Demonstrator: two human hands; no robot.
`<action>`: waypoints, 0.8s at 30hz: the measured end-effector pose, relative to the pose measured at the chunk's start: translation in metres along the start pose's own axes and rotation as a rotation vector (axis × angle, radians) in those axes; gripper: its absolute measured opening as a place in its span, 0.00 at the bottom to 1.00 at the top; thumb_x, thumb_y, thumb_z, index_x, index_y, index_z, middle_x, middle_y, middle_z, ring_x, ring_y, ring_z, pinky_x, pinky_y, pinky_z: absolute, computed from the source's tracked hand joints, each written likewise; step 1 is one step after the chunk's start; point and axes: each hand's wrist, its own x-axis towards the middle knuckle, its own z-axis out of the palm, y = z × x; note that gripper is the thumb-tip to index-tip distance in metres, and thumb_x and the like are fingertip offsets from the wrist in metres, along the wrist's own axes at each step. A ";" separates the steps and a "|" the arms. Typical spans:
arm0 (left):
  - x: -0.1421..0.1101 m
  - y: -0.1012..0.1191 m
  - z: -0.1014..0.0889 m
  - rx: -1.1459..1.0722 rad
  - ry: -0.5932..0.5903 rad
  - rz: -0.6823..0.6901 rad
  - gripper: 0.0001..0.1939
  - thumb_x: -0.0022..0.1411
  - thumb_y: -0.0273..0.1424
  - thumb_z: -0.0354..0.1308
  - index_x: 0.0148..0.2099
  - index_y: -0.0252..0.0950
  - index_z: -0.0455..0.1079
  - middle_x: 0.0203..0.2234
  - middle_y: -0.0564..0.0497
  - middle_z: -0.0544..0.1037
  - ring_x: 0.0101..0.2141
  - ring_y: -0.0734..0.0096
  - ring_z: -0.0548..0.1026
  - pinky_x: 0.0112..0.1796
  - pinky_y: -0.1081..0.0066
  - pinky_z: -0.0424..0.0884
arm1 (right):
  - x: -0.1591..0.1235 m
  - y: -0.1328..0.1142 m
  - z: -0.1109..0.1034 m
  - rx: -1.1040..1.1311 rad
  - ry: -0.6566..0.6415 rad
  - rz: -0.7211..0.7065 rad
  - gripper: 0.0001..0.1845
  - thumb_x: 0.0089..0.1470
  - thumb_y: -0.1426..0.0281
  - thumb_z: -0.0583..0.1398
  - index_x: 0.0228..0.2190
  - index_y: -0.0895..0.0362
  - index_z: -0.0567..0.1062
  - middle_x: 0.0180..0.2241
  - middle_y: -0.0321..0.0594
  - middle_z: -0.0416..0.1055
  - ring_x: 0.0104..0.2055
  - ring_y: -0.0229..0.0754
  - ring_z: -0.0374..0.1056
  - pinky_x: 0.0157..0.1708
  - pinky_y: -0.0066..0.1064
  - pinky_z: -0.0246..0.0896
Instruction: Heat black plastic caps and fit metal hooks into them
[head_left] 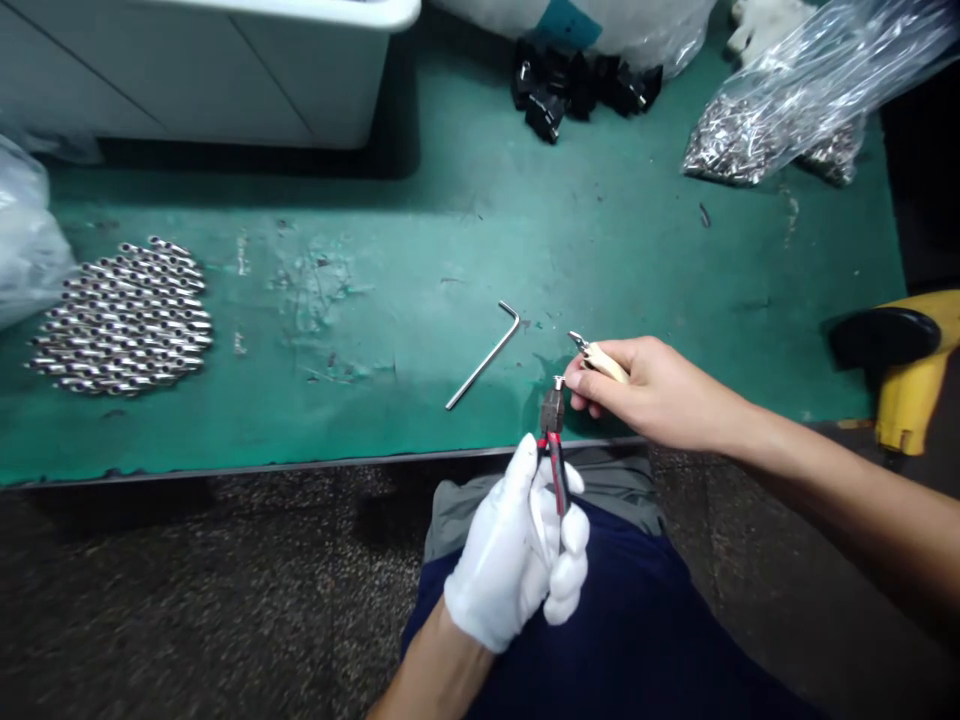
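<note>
My left hand (521, 555), in a white glove, is closed round the red-and-black handles of small pliers (553, 440), held upright over my lap. The plier jaws grip a tiny silvery part at their tip. My bare right hand (649, 390) is closed just right of the jaws, its fingertips touching that part, and it also holds a cream-handled tool (600, 358) with a metal tip pointing up-left. Both hands meet at the front edge of the green mat (390, 300).
A hex key (486, 355) lies on the mat just left of the hands. A round cluster of shiny metal tubes (124, 317) sits far left. Black parts (577, 85), bags of metal pieces (772, 130), a white bin (225, 60) and a yellow tool (904, 370) line the edges.
</note>
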 end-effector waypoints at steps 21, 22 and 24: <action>-0.034 -0.024 0.001 0.441 0.138 0.069 0.30 0.68 0.56 0.41 0.42 0.34 0.68 0.12 0.49 0.72 0.08 0.70 0.65 0.08 0.77 0.59 | -0.062 0.011 -0.033 -0.012 0.123 -0.425 0.11 0.68 0.64 0.55 0.35 0.57 0.70 0.27 0.31 0.57 0.28 0.35 0.53 0.30 0.28 0.51; -0.032 -0.026 0.000 0.422 0.141 0.075 0.31 0.68 0.57 0.41 0.43 0.34 0.68 0.12 0.49 0.73 0.08 0.70 0.65 0.08 0.77 0.59 | -0.063 0.013 -0.033 0.016 0.165 -0.422 0.12 0.68 0.62 0.55 0.35 0.56 0.70 0.27 0.32 0.58 0.28 0.36 0.53 0.30 0.28 0.52; -0.030 -0.029 -0.002 0.400 0.143 0.075 0.32 0.67 0.59 0.42 0.43 0.34 0.69 0.12 0.49 0.73 0.08 0.69 0.65 0.08 0.76 0.59 | -0.065 0.016 -0.031 0.041 0.180 -0.412 0.13 0.68 0.60 0.55 0.35 0.55 0.70 0.28 0.33 0.59 0.29 0.38 0.55 0.30 0.30 0.54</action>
